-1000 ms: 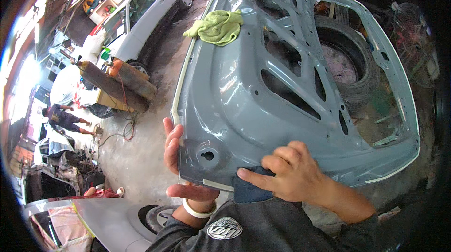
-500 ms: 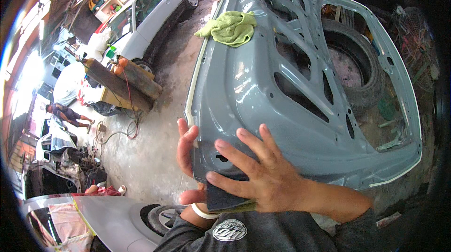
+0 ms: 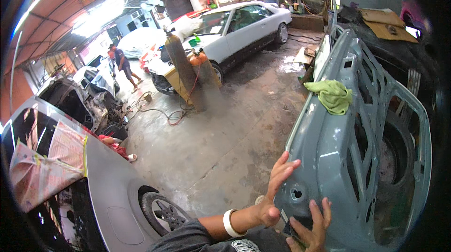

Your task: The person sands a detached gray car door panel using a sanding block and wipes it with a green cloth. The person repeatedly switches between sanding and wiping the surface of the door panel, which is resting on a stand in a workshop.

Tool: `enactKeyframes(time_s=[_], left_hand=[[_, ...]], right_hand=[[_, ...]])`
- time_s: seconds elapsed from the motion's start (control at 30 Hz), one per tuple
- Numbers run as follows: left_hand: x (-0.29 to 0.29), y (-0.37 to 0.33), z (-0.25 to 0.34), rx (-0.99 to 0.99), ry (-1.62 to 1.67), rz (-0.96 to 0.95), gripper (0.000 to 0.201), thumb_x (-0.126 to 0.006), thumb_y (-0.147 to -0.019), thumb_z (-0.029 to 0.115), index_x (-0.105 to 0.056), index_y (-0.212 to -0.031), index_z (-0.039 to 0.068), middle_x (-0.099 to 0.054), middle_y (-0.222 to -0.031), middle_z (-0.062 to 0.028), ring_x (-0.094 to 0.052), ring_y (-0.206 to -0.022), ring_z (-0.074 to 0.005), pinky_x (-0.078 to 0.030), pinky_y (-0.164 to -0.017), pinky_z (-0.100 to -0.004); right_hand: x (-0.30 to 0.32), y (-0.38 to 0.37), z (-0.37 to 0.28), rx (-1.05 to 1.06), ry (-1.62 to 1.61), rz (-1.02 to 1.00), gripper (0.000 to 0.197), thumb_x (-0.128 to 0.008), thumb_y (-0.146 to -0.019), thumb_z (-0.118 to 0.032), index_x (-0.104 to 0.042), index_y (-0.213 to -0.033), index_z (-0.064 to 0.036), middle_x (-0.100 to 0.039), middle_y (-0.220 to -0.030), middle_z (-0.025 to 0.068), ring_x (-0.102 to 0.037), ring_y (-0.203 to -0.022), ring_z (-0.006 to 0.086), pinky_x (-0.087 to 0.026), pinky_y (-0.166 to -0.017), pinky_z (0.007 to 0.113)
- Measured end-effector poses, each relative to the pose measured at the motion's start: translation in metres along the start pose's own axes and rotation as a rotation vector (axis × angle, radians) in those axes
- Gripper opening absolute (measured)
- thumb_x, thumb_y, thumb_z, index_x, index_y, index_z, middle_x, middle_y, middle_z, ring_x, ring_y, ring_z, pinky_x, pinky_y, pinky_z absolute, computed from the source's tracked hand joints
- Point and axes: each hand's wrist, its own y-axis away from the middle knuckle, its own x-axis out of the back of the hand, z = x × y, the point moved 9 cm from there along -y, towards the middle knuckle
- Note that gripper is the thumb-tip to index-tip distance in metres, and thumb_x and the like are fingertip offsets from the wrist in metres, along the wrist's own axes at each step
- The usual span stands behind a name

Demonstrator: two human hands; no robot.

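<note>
A grey-blue painted car body panel [image 3: 324,158] with cut-outs stands at the right. My left hand [image 3: 274,195], with a white band on its wrist, is at the panel's near left edge, fingers stretched out and slightly apart. My right hand [image 3: 315,233] is by the panel's near corner, its fingers spread and partly bent. A dark flat piece [image 3: 297,226] lies between my two hands, close to the right fingers; whether they grip it is unclear. Further up the panel's left edge lies a crumpled green cloth [image 3: 334,98].
A silver car [image 3: 115,209] with taped masking sheets stands at the left. Gas cylinders [image 3: 181,71] stand mid-floor, with a hose [image 3: 176,119] on the concrete. Beyond are a white car [image 3: 249,26] and a person [image 3: 121,64]. A tyre [image 3: 394,153] shows behind the panel.
The view has swung left and up, so the panel and my hands now appear further right and lower. My left hand shows more fully, and my right hand no longer spreads across the panel's corner.
</note>
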Motion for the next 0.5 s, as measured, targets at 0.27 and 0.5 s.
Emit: enactKeyframes(time_s=[0.27, 0.5], left_hand=[[0.007, -0.009, 0.015, 0.071, -0.051, -0.242, 0.081, -0.069, -0.088, 0.032, -0.035, -0.156, 0.004, -0.039, -0.158, -0.0234, -0.020, -0.155, -0.0437, -0.007, -0.124, -0.0630], [0.010, -0.022, 0.029, 0.149, -0.135, -0.271, 0.065, -0.071, -0.085, 0.016, -0.048, -0.146, 0.008, -0.045, -0.155, -0.0181, -0.027, -0.153, -0.0428, -0.018, -0.123, -0.0628]], right_hand=[[0.009, 0.022, 0.005, -0.024, 0.000, 0.035, 0.035, -0.069, -0.091, -0.023, -0.072, -0.122, -0.0079, -0.050, -0.150, 0.0261, -0.042, -0.140, 0.0515, -0.030, -0.117, 0.065], [0.010, 0.023, 0.005, -0.035, -0.005, 0.095, 0.033, -0.068, -0.092, -0.022, -0.072, -0.121, -0.0080, -0.050, -0.150, 0.0256, -0.042, -0.140, 0.0500, -0.030, -0.118, 0.065]])
